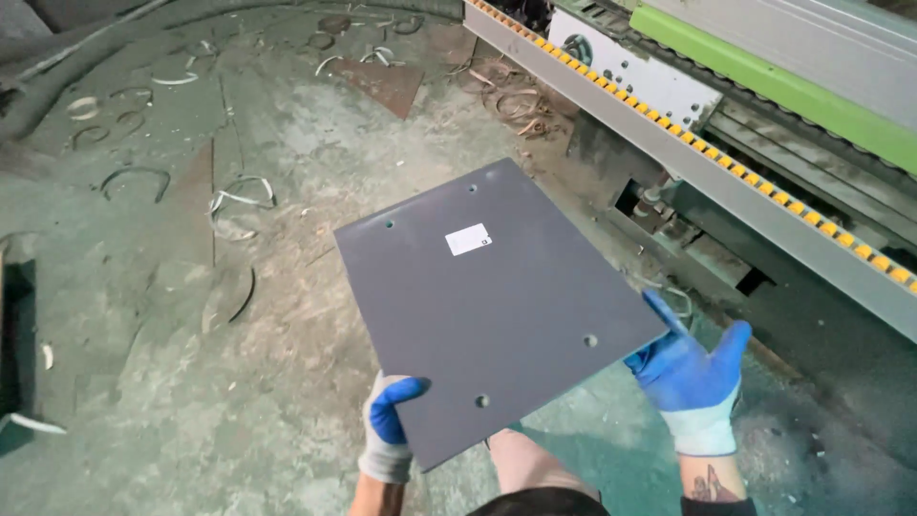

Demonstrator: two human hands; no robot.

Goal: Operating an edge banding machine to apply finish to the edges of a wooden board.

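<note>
A flat dark grey rectangular panel with small drilled holes near its corners and a white label near its far edge is held level over the floor. My left hand, in a blue-and-grey glove, grips the panel's near left corner, thumb on top. My right hand, gloved the same way, is spread with its palm up under the panel's near right corner, fingers apart and touching the edge.
A long machine with a green housing and a yellow-and-black conveyor track runs along the right side. The green concrete floor is littered with curled edge-band strips and scraps. A dark object sits at the left edge.
</note>
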